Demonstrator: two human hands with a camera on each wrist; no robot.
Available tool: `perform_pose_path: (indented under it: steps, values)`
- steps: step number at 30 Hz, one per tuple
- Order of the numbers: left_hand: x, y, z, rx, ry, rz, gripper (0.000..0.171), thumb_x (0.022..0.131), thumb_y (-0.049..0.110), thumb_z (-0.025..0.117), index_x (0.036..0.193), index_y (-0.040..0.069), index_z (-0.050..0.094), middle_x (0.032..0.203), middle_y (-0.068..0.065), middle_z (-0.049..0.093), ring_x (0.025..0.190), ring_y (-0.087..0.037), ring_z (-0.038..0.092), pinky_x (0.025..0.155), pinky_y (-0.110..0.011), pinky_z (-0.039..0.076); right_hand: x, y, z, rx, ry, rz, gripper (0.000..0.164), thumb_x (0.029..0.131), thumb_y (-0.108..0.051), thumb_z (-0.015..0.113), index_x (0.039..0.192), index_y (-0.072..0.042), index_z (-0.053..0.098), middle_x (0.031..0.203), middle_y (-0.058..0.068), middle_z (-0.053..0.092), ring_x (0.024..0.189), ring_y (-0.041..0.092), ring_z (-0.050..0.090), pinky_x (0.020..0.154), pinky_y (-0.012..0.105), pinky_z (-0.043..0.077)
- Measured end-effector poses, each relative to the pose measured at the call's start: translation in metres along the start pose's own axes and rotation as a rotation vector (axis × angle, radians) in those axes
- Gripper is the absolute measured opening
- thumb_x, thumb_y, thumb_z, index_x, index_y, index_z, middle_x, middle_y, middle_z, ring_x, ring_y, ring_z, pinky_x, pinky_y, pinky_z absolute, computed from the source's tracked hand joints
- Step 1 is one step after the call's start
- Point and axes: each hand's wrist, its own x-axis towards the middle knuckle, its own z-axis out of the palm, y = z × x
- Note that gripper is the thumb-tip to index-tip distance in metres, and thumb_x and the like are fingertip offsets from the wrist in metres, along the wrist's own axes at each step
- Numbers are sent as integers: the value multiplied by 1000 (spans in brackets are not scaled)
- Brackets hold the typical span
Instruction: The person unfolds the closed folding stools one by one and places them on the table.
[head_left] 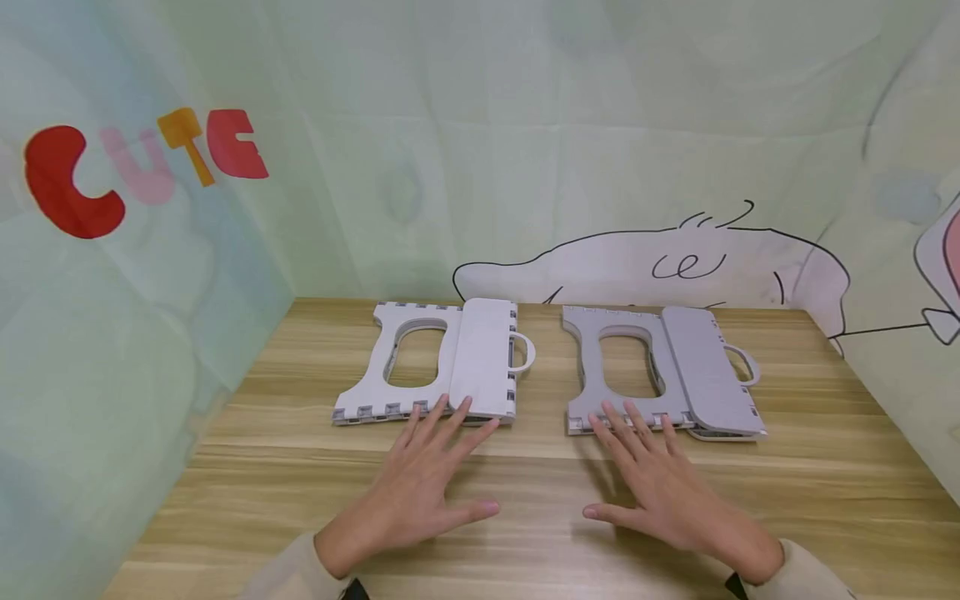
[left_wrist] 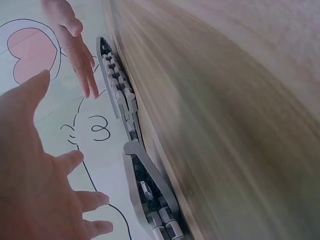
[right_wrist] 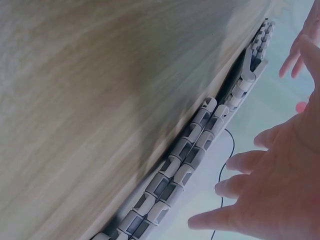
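Well, my left fingers (head_left: 433,421) and right fingers (head_left: 622,429) are spread, empty; an edge lift could unfold white stool (head_left: 486,354) or grey stool (head_left: 701,367).

left stool (head_left: 483,358) beside right stool (head_left: 697,358), apart, on table (head_left: 528,550)

"CUTE" (head_left: 153,185) on the backdrop (head_left: 112,350)

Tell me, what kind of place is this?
Maybe a little indoor booth, though I can't be sure: there's a wood-grain table, a printed backdrop behind it, and colourful letters spelling CUTE.
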Motion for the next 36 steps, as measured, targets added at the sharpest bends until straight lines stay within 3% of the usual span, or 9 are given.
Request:
perform_pose_path:
  steps: [6,22,36]
  values:
    - [0,1,2,4,-6,24,89,86,76,53,159,33,24,164,-12,16,149,-41,13,118,-64,9,0,2,2,0,4,-17,103,87,-72,57,161,-12,18,165,15,13,150,40,7,114,70,10]
    - [10,6,0,-40,-8,52,88,89,71,55,160,32,21,165,-12,14,149,-41,12,118,-62,13,0,14,-10,59,15,7,94,93,-64,56,160,-8,20,164,15,14,150,37,5,118,62,14]
    - [19,11,5,-72,-29,98,87,92,67,54,161,35,12,166,-10,11,150,-35,12,120,-55,15,-2,29,-18,86,14,65,83,97,-55,56,155,-2,30,161,17,23,148,40,15,117,60,19]
